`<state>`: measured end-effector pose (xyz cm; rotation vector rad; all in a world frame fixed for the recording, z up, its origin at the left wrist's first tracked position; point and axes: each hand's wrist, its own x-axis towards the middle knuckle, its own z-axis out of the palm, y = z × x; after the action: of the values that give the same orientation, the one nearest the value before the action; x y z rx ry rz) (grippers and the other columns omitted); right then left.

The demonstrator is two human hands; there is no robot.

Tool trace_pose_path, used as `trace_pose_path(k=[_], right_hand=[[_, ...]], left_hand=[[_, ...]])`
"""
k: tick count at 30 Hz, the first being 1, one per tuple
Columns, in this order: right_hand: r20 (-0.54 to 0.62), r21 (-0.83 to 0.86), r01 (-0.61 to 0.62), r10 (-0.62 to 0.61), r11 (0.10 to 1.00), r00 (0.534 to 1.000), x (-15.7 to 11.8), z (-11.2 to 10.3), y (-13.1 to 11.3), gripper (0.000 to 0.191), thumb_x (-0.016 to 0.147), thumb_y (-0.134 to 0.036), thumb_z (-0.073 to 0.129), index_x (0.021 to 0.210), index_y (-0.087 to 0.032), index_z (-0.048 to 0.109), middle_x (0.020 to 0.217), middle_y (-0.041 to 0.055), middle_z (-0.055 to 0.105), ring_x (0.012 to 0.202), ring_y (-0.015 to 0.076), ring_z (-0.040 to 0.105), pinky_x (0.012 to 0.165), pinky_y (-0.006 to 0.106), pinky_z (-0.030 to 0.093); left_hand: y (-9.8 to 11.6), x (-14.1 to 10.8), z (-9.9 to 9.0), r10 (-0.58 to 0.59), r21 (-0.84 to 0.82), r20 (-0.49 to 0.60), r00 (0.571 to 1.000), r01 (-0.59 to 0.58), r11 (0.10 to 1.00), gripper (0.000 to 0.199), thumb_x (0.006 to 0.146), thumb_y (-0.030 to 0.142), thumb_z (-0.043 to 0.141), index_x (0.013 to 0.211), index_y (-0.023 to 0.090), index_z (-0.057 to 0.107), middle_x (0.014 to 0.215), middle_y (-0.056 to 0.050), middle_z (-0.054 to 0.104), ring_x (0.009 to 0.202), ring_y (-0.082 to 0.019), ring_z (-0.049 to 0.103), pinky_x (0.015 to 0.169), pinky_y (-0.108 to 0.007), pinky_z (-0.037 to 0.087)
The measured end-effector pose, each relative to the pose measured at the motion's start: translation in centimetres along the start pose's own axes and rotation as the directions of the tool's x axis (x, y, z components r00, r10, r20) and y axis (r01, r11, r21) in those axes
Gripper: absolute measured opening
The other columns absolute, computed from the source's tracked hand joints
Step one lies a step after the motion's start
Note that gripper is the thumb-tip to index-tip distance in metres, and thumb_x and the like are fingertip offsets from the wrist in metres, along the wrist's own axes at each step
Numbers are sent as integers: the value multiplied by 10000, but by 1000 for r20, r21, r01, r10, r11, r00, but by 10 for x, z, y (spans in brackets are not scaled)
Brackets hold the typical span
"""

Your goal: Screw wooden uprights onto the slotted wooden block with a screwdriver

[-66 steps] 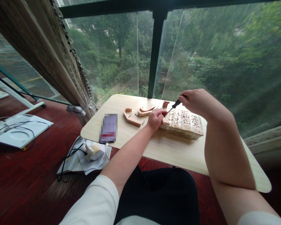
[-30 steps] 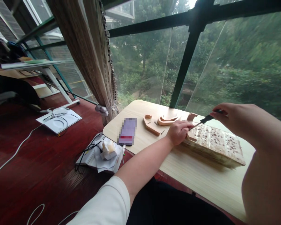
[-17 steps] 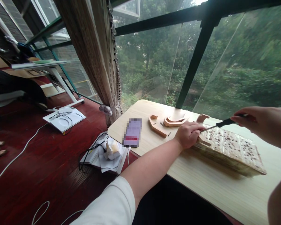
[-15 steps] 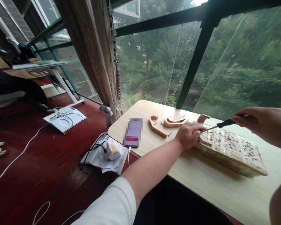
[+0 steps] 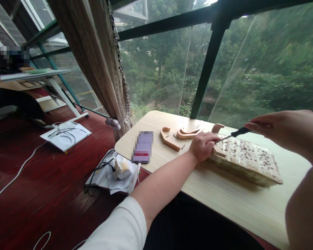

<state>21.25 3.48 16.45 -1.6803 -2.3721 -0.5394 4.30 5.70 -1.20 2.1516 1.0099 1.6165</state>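
Note:
My right hand [image 5: 279,130] is closed around the dark handle of a screwdriver [image 5: 239,132], whose shaft slants down and left. Its tip reaches the fingers of my left hand [image 5: 203,146] and is hidden there. Closed fingers of my left hand press on a curved wooden piece [image 5: 219,151] at the near left end of a long, speckled, pale block-like box [image 5: 253,156]. An upper arm of what looks like the same wooden piece rises behind the fingers. Left of my left hand lie a bent wooden hook [image 5: 170,141] and other curved wooden pieces [image 5: 189,133], with small screws [image 5: 183,147] beside them.
A phone [image 5: 143,146] on a white cable lies at the left end of the wooden table [image 5: 156,121]. Papers and a crumpled wrapper [image 5: 123,168] sit on the floor beside it. A curtain [image 5: 94,52] and windows stand behind. A seated person [image 5: 13,100] is at another desk.
The camera view has turned slightly, so table and objects sit further left. My right hand keeps the screwdriver at the same spot, with its wrist raised and bent more. My left hand stays in place.

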Motion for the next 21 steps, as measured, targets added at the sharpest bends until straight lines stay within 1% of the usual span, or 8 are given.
trace_pose_path(k=[1,4,7,11,13,15,18,21], right_hand=[[96,-31,-27,30,999,995,0,-2,-2,187,857,-347,646,880,-221,783,757,65,758,549,172,567,561,294,391],[91,-40,-33,37,999,995,0,-9,-12,281,913,-318,591,1078,-173,767,904,113,773,763,225,661,672,303,423],[78,15,-37,35,999,996,-1,-14,-19,388,920,-303,567,1234,-115,695,946,135,770,830,244,685,703,308,436],[148,-38,5,0,999,989,-4,-18,-24,360,951,-243,459,1153,-116,729,1009,153,766,911,266,701,758,315,449],[166,-86,16,-2,996,986,-4,-20,-24,353,948,-200,432,1106,-125,738,1030,153,763,897,261,701,746,311,439],[174,-84,26,-11,996,985,-3,-21,-24,342,956,-218,422,1010,-128,748,955,145,766,785,233,682,694,306,416],[153,-15,15,-12,1000,988,0,-20,-21,424,982,-332,394,810,-133,726,736,127,722,596,181,570,617,310,365],[111,38,-9,5,999,994,1,-16,-17,515,979,-456,385,715,-148,702,639,116,669,571,180,521,603,319,346]], left_hand=[[0,0,0,6,-12,-12,1000,-6,1000,316,901,206,433,933,154,743,1026,-86,756,993,-220,659,932,-378,527],[0,-1,1,12,-53,-49,999,-15,998,323,896,221,426,914,159,743,994,-81,753,963,-218,659,910,-384,536],[1,-1,2,19,-82,-68,998,-25,996,323,877,215,431,901,151,747,951,-90,748,943,-222,656,893,-384,538],[1,-1,2,2,-86,-70,998,-8,996,324,849,207,440,901,154,755,968,-91,751,952,-226,656,890,-386,540],[1,-1,1,2,-95,-79,997,-10,995,327,835,203,441,895,152,758,960,-90,754,942,-227,658,881,-388,543],[0,-1,1,-1,-91,-73,997,-6,996,323,826,198,449,896,154,761,964,-89,758,939,-229,660,884,-392,541],[1,-1,1,-10,-78,-54,998,6,997,321,824,189,454,908,158,763,975,-87,760,951,-230,662,898,-393,537],[3,-2,0,-42,-55,-45,998,39,998,324,833,174,446,913,164,760,988,-81,759,975,-227,664,915,-393,536]])
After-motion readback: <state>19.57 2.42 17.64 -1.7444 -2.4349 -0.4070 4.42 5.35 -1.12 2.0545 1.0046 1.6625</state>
